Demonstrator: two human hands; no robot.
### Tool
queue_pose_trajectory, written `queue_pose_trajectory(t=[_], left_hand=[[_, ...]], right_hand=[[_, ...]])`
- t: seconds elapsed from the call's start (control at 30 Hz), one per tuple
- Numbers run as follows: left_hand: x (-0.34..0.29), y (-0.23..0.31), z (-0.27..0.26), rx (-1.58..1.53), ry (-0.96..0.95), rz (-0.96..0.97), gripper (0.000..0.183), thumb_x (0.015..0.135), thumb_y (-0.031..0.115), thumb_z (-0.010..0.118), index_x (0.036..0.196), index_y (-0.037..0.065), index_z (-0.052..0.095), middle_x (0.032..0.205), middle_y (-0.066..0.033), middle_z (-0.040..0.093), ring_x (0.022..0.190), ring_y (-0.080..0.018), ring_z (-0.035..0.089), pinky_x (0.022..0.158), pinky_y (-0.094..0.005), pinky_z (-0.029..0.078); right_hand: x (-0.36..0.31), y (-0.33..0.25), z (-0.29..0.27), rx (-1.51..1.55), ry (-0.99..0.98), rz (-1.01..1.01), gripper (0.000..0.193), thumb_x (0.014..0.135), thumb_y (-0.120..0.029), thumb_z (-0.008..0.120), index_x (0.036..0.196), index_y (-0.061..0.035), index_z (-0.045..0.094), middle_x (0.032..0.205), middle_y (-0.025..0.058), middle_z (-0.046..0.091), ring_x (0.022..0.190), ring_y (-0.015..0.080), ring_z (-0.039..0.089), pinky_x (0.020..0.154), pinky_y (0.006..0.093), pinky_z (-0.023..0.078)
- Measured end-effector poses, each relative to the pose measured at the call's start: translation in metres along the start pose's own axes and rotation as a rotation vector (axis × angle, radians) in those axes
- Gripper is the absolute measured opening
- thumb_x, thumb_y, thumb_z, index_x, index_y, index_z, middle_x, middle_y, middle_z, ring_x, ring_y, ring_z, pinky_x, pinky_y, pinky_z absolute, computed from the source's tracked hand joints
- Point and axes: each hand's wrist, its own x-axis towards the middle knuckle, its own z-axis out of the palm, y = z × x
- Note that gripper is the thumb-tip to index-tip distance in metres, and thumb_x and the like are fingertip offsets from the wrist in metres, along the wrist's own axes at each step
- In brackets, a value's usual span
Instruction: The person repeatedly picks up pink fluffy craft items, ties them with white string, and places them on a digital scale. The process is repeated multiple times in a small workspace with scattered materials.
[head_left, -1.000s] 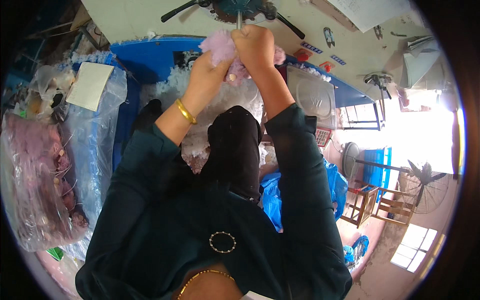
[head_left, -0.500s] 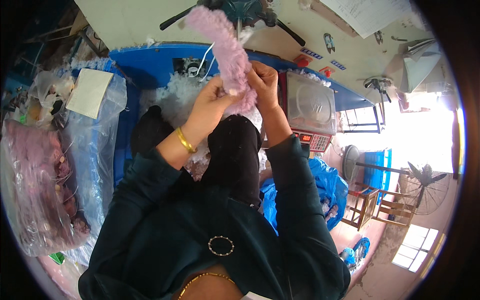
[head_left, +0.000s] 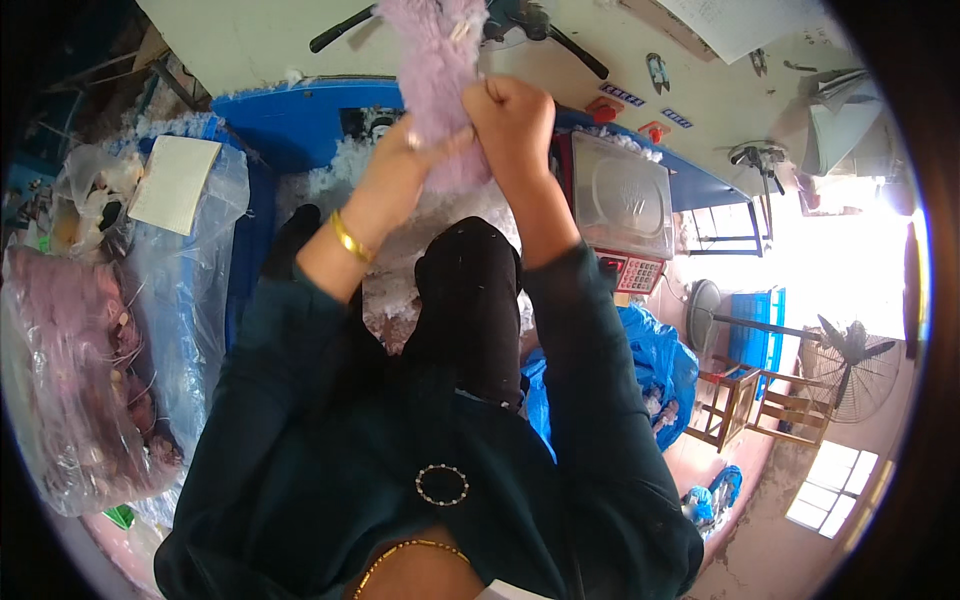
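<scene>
A fluffy lilac plush piece (head_left: 432, 75) hangs upright between my hands over the table's near edge, its top running out of view. My left hand (head_left: 393, 175) is closed round its lower left side, thumb across the fur. On the other side my right hand (head_left: 512, 125) makes a tight fist against the plush, pinching its edge. What lies inside that fist is hidden. A small pale spot shows on the fur near the top. Behind the plush is a metal device with black handles (head_left: 580, 52), partly covered by it.
White stuffing (head_left: 400, 295) heaps below my hands and around my knees. To the right stand a weighing scale (head_left: 622, 200) and a blue bag (head_left: 650, 350). At left, a clear bag of pink plush pieces (head_left: 75, 370) lies beside a pale cloth (head_left: 177, 185). Small clippers (head_left: 657, 72) rest on the table.
Both hands have moved up and away from me with the plush, which now hangs straighter. My right hand has tightened into a fist. The white cord beside the plush no longer shows.
</scene>
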Motion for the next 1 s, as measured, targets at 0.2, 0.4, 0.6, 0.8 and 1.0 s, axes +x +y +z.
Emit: queue_pose_trajectory(t=[0.2, 0.4, 0.6, 0.8, 1.0], left_hand=[[-0.019, 0.003, 0.010, -0.200, -0.017, -0.060, 0.038, 0.083, 0.001, 0.065, 0.120, -0.001, 0.056, 0.112, -0.0073, 0.062, 0.100, -0.0157, 0.060, 0.090, -0.0295, 0.048], [-0.023, 0.011, 0.004, -0.225, -0.184, -0.169, 0.052, 0.082, 0.000, 0.064, 0.131, 0.002, 0.045, 0.122, -0.0073, 0.057, 0.111, -0.0170, 0.056, 0.094, -0.0317, 0.046], [-0.020, -0.025, -0.038, -0.619, -0.291, -0.198, 0.035, 0.091, 0.014, 0.059, 0.121, -0.001, 0.049, 0.115, -0.0102, 0.059, 0.110, -0.0226, 0.056, 0.088, -0.0344, 0.048], [-0.010, 0.000, 0.007, -0.415, -0.073, -0.311, 0.035, 0.094, 0.025, 0.058, 0.120, 0.005, 0.046, 0.094, -0.0079, 0.059, 0.070, -0.0207, 0.063, 0.056, -0.0282, 0.053], [-0.016, 0.001, 0.019, -0.290, 0.074, -0.133, 0.041, 0.097, 0.017, 0.049, 0.133, 0.004, 0.033, 0.110, -0.0136, 0.056, 0.082, -0.0208, 0.064, 0.062, -0.0284, 0.057]], right_hand=[[-0.031, -0.002, -0.008, -0.026, 0.006, -0.085, 0.024, 0.071, -0.010, 0.063, 0.056, 0.0030, 0.049, 0.050, 0.0169, 0.042, 0.043, 0.0205, 0.042, 0.045, 0.0363, 0.035], [-0.033, -0.014, -0.016, 0.146, -0.068, 0.066, 0.024, 0.072, -0.004, 0.060, 0.055, 0.0026, 0.044, 0.048, 0.0073, 0.034, 0.050, 0.0065, 0.033, 0.044, 0.0292, 0.030], [-0.038, 0.029, -0.033, 0.765, -0.251, 0.397, 0.023, 0.080, -0.002, 0.055, 0.057, -0.0046, 0.052, 0.061, -0.0078, 0.050, 0.056, 0.0023, 0.043, 0.049, 0.0199, 0.034], [-0.010, 0.015, -0.060, 0.239, -0.408, 0.314, 0.040, 0.086, -0.036, 0.066, 0.100, 0.0012, 0.061, 0.088, 0.0050, 0.063, 0.081, 0.0115, 0.057, 0.072, 0.0259, 0.046], [-0.039, -0.045, -0.012, -0.385, -0.224, 0.021, 0.053, 0.086, -0.046, 0.059, 0.108, 0.0020, 0.060, 0.100, 0.0213, 0.063, 0.094, 0.0387, 0.059, 0.082, 0.0424, 0.047]])
